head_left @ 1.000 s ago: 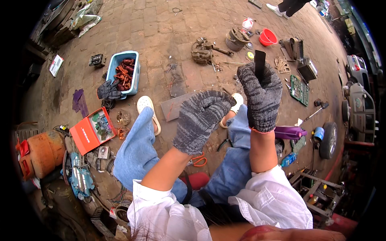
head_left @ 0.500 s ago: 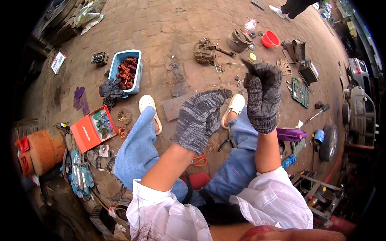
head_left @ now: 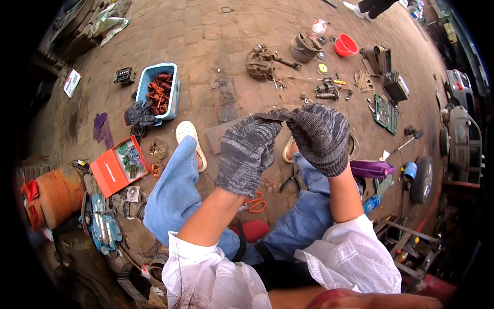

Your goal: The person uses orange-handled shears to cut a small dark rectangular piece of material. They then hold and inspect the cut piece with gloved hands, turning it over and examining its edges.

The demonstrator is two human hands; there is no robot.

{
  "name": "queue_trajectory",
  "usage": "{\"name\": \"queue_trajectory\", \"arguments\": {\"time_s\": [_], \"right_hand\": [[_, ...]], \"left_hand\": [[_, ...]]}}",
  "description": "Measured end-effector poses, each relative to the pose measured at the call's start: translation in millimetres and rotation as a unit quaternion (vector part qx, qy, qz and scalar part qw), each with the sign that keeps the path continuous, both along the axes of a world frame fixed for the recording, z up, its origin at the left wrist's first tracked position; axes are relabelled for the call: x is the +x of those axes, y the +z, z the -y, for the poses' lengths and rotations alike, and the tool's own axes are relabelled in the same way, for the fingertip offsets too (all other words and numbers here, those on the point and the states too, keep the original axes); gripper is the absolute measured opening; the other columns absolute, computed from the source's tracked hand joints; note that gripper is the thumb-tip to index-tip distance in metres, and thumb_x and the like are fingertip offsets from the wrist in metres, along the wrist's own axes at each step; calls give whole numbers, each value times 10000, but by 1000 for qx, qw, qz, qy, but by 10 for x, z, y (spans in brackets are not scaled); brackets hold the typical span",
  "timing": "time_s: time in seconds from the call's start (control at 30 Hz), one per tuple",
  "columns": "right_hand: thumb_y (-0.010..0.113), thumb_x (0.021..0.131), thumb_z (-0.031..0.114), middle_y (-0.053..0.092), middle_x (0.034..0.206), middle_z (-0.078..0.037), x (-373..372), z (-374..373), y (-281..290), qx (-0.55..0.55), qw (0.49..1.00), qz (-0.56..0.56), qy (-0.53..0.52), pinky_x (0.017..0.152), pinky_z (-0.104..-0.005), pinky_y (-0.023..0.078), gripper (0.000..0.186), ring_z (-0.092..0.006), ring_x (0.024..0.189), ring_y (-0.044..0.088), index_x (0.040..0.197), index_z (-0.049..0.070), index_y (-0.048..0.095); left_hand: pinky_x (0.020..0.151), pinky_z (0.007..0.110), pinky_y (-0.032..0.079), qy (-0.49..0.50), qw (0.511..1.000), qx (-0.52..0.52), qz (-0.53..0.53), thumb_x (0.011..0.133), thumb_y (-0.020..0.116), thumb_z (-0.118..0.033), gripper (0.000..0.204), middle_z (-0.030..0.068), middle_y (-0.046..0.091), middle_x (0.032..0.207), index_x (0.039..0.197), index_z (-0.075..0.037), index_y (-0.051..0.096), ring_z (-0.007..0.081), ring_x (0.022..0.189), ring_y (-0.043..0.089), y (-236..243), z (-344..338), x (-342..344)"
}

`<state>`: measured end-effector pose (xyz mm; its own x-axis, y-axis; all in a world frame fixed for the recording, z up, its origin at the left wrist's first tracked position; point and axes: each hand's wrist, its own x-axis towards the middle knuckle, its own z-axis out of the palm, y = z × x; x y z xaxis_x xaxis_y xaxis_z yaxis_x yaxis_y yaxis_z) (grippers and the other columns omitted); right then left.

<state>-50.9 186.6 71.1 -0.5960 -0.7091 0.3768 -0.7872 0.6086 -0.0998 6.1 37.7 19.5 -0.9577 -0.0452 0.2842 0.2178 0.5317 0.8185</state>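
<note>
Both my hands wear grey-and-black knit gloves and meet above my knees. A thin, dark flat piece [head_left: 274, 116] spans the gap between their fingertips. My right hand [head_left: 320, 139] is closed on its end. My left hand [head_left: 247, 152] is closed too, its fingertips against the piece; what else it may pinch is hidden. Beneath them, between my legs, lie orange-handled scissors [head_left: 256, 202] and dark-handled pliers [head_left: 291, 181]. A flat board [head_left: 217, 137] rests on the ground by my left shoe, partly behind my left glove.
Left of me stand a blue basket [head_left: 175, 95] of copper-coloured coils, a spare glove [head_left: 139, 114], an orange box [head_left: 109, 172] of small parts and a rusty gas cylinder [head_left: 59, 193]. Ahead lie metal parts [head_left: 260, 63] and a red bowl [head_left: 346, 46]; at right, a green tool case [head_left: 385, 114].
My right hand has come down and leftward, bringing the dark flat piece to my left fingertips. Metal parts and a screwdriver behind it now show. My left hand has shifted slightly left.
</note>
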Motion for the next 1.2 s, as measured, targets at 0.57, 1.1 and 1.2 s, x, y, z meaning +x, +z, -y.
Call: {"name": "queue_trajectory", "arguments": {"time_s": [0.57, 1.1, 1.2], "right_hand": [[649, 655, 76, 560, 664, -111, 46, 52, -92, -57, 997, 47, -22, 511, -364, 421, 145, -286, 576, 547, 793, 72, 601], [663, 651, 36, 575, 707, -109, 40, 3, -132, -115, 992, 18, 39, 529, -341, 434, 190, -278, 608, 559, 823, 44, 583], [650, 642, 54, 552, 642, -96, 63, 88, -98, -97, 994, 42, 10, 488, -351, 406, 167, -275, 553, 536, 801, 67, 599]], "left_hand": [[658, 343, 454, 20, 987, -147, -66, 627, 561, -7, 280, 120, 584, 817, 904, -39, 585, 288, 757, 561, 35, 35, -16], [656, 326, 451, -10, 993, -108, -44, 690, 544, -41, 254, 87, 574, 791, 941, -4, 564, 231, 737, 558, 125, 56, 27], [711, 346, 453, -16, 992, -109, -57, 679, 525, -57, 294, 129, 582, 852, 967, -17, 563, 268, 793, 562, 128, 70, 52]]}}
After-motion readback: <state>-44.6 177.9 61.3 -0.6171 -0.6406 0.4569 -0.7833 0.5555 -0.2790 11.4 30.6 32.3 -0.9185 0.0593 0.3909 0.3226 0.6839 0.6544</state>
